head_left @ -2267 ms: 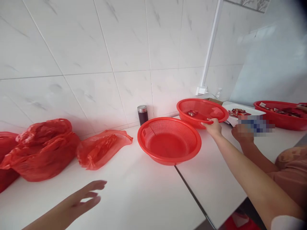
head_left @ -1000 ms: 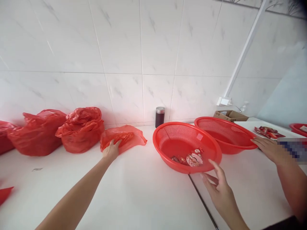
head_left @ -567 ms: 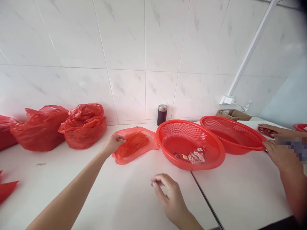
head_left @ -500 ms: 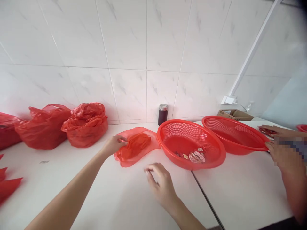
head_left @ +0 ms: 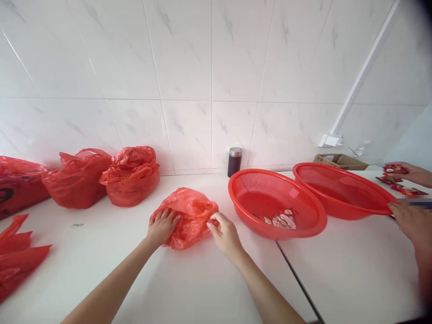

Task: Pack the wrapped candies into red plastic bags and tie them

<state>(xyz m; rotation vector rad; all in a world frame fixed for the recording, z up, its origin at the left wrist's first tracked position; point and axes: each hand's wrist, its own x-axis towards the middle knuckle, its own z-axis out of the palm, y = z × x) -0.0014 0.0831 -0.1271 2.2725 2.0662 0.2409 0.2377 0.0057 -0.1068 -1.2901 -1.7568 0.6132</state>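
A crumpled, thin red plastic bag (head_left: 191,204) lies on the white table between my hands. My left hand (head_left: 162,226) rests on its left side, the fingers spread over the film. At the bag's right edge, my right hand (head_left: 225,231) pinches the gathered plastic between thumb and fingers. Just right of that hand stands a red plastic colander basket (head_left: 251,225), with several small printed packets (head_left: 284,220) at its bottom.
A second red basket (head_left: 340,204) stands further right. Beyond it, another person's hand (head_left: 410,173) holds a red packet. A dark thermos (head_left: 234,163) stands by the tiled wall. Filled red bags (head_left: 76,182) line the left back; flat red bags (head_left: 20,265) lie at front left.
My right hand has moved onto the bag and grips its right edge. My left hand now lies spread on the plastic, and the bag has become more bunched up.
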